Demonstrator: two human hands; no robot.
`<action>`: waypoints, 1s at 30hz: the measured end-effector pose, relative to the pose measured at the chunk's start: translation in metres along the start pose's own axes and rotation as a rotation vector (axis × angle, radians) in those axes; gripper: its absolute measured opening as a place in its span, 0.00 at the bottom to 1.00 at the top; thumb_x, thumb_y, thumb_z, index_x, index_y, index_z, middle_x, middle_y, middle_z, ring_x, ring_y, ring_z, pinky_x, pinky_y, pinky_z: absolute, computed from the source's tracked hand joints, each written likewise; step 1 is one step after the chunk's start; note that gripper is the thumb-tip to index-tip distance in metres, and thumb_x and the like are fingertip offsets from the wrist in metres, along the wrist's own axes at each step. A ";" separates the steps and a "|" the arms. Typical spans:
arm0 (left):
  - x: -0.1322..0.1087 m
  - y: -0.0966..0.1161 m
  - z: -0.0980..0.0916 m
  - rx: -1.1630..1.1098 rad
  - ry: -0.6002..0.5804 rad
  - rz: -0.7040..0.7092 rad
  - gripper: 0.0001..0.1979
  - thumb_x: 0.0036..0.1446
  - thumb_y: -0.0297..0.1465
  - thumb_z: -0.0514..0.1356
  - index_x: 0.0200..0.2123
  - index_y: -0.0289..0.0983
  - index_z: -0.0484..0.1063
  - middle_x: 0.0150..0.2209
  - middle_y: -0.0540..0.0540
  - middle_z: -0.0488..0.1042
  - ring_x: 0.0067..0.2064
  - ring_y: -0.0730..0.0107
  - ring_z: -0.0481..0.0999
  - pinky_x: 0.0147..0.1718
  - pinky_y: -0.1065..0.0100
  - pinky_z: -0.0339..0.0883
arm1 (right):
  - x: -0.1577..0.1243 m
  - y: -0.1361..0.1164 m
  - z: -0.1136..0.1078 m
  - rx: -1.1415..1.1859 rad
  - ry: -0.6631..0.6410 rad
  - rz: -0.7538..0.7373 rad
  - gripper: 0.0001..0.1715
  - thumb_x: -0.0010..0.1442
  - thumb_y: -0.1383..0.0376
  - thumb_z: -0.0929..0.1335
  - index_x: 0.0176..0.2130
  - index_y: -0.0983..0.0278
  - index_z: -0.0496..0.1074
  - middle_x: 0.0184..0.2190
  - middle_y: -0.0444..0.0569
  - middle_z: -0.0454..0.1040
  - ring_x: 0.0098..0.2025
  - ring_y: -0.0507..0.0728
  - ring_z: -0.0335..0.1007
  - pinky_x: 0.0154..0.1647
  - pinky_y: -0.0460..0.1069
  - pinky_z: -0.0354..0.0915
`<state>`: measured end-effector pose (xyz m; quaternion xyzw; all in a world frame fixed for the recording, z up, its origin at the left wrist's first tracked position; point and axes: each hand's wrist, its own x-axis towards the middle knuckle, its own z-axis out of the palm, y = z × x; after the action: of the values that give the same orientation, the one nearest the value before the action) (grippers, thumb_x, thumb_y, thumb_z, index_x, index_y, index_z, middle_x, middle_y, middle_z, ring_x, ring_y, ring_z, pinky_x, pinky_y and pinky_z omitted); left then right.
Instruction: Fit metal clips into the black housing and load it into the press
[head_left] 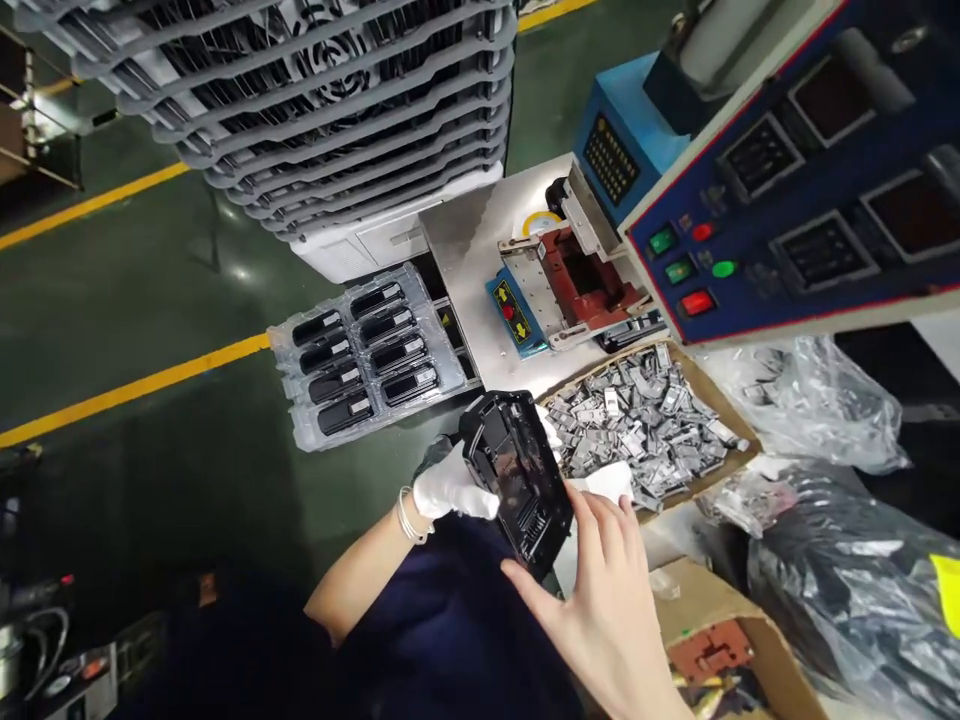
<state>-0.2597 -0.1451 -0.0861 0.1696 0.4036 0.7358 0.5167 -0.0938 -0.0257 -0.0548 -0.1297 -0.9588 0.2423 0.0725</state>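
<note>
Head view: both hands are on a black housing point(517, 480), held up over the person's lap, just off the near edge of the bench point(469, 250). The left hand point(450, 487), in a white glove, is closed around the housing's left edge; the bare right hand point(604, 590) cups the lower right corner with fingers loosely curled, thumb under it. The step looks like turning the part over for a check or a fitting, which calls for a firm two-handed grip. It is glossy moulded plastic, ribbed and slotted (a comb of fins near the lower end). Just beyond sits a cardboard box point(739, 455) heaped with small grey metal clips point(637, 415). Left of the bench, a clear blister tray point(364, 355) holds black oblong parts.
</note>
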 end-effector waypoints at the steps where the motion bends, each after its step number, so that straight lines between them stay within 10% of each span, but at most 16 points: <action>1: 0.010 -0.003 -0.002 -0.015 -0.007 0.002 0.31 0.44 0.52 0.72 0.47 0.39 0.81 0.48 0.43 0.81 0.65 0.41 0.69 0.64 0.51 0.63 | 0.006 0.010 0.000 0.017 -0.009 -0.002 0.45 0.66 0.39 0.65 0.63 0.70 0.57 0.50 0.64 0.67 0.54 0.72 0.64 0.61 0.73 0.59; 7: 0.074 -0.026 -0.056 -0.066 -0.051 -0.020 0.47 0.46 0.50 0.70 0.65 0.32 0.68 0.64 0.36 0.69 0.69 0.40 0.61 0.66 0.47 0.54 | 0.056 0.097 0.010 -0.083 0.036 -0.008 0.42 0.66 0.38 0.62 0.56 0.73 0.61 0.46 0.66 0.67 0.52 0.76 0.64 0.53 0.74 0.63; 15: 0.146 -0.022 -0.189 0.296 0.512 -0.240 0.50 0.57 0.35 0.63 0.76 0.42 0.39 0.77 0.48 0.33 0.77 0.59 0.36 0.75 0.58 0.32 | 0.162 0.213 0.039 -0.495 0.065 0.184 0.68 0.58 0.24 0.52 0.54 0.85 0.69 0.38 0.73 0.71 0.42 0.76 0.67 0.44 0.69 0.66; 21: 0.228 -0.010 -0.253 0.760 0.569 -0.268 0.49 0.50 0.22 0.55 0.75 0.31 0.41 0.77 0.44 0.37 0.77 0.63 0.36 0.74 0.63 0.32 | 0.221 0.246 0.063 -0.546 0.078 0.323 0.86 0.41 0.16 0.45 0.53 0.89 0.70 0.42 0.81 0.70 0.50 0.82 0.65 0.52 0.74 0.62; 30: 0.294 -0.041 -0.290 0.870 0.527 -0.227 0.51 0.44 0.14 0.51 0.74 0.29 0.44 0.76 0.42 0.45 0.76 0.65 0.44 0.73 0.69 0.36 | 0.282 0.246 0.089 -0.508 0.077 0.456 0.99 0.25 0.13 0.39 0.53 0.91 0.70 0.49 0.84 0.68 0.60 0.85 0.60 0.64 0.73 0.53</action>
<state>-0.5478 0.0030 -0.3458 0.1326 0.8042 0.4573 0.3558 -0.3286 0.2232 -0.2298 -0.3638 -0.9313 0.0009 0.0178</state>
